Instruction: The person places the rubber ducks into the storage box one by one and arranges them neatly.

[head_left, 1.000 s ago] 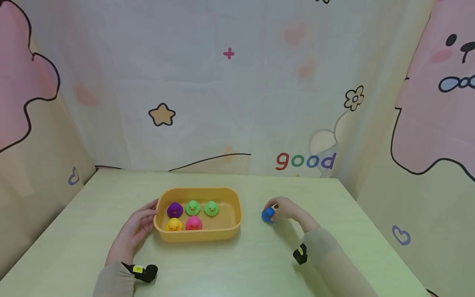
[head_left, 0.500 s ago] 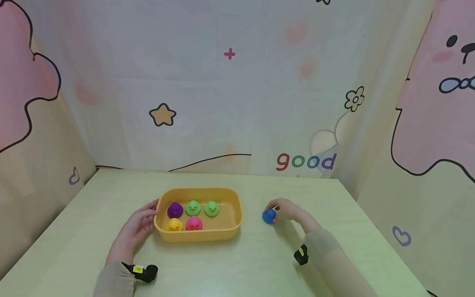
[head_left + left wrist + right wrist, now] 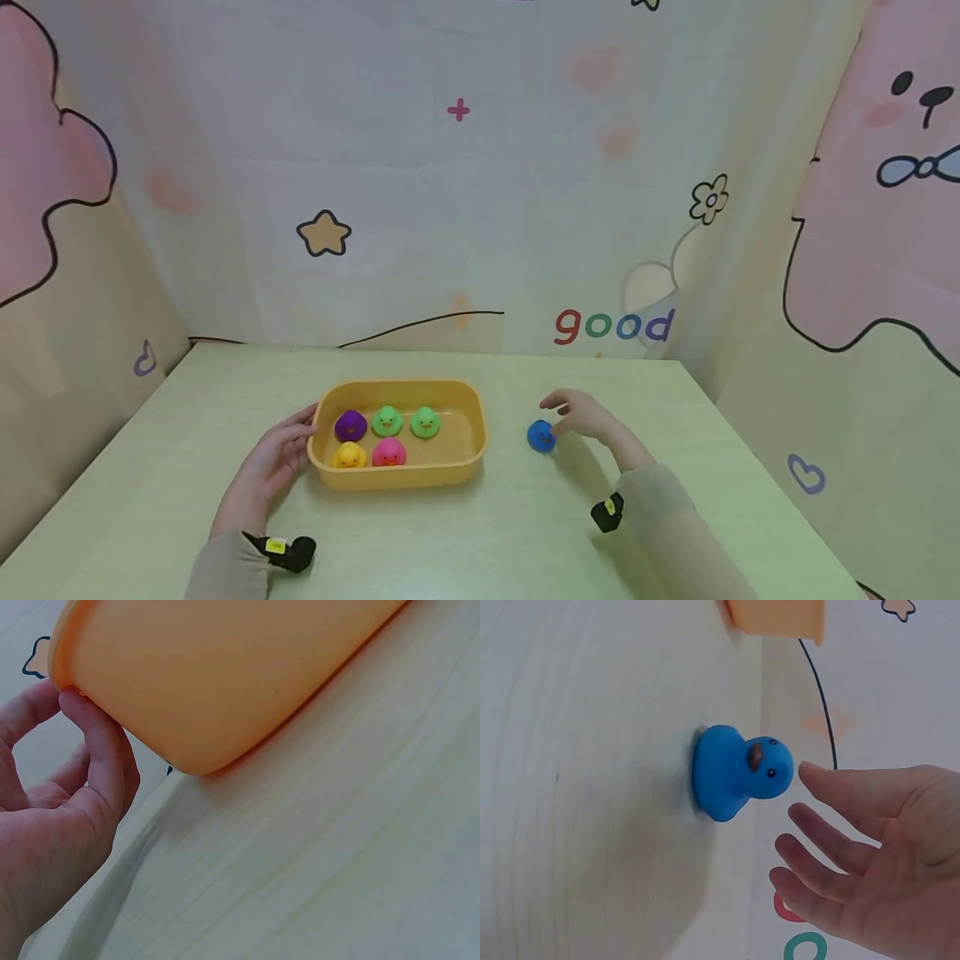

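My left hand (image 3: 273, 458) holds the left rim of a yellow-orange plastic tray (image 3: 397, 477) with its fingertips. In the left wrist view, bent fingers (image 3: 105, 750) meet the tray just under its rim. A blue rubber duck (image 3: 731, 772) with a brown beak sits upright on the table to the right of the tray. My right hand (image 3: 588, 417) hovers beside the duck with spread, loosely bent fingers and holds nothing. In the right wrist view its thumb tip lies close to the duck's head.
Inside the tray are a purple duck (image 3: 351, 426), two green ducks (image 3: 387, 422), a yellow duck (image 3: 349, 455) and a pink duck (image 3: 389, 452). The pale table (image 3: 450, 542) ends at a printed cloth backdrop (image 3: 405, 183), with cloth also along both sides.
My right hand has let go of the blue duck, its fingers lifting and spreading up and away. The duck stays on the table, and my left hand keeps its place at the tray.
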Action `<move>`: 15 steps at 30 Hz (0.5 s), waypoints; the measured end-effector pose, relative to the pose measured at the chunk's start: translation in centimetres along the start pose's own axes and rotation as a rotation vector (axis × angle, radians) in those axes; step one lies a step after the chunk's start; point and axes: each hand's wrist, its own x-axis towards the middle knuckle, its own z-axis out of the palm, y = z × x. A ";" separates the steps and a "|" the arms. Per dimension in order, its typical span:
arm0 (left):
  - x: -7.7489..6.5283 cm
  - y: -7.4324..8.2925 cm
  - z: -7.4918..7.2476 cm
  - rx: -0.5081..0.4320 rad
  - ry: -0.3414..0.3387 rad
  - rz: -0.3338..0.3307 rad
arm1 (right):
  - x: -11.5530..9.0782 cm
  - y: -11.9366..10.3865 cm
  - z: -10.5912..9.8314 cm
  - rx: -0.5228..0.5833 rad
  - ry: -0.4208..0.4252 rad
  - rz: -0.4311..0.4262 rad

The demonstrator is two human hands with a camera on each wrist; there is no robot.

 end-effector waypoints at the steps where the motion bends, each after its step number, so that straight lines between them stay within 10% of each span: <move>1: 0.0 0.0 0.0 -0.001 0.001 -0.001 | 0.0 0.0 0.0 0.023 0.015 0.006; 15: 0.2 -0.1 -0.2 0.008 0.015 -0.014 | -1.1 0.2 1.2 0.244 0.142 0.172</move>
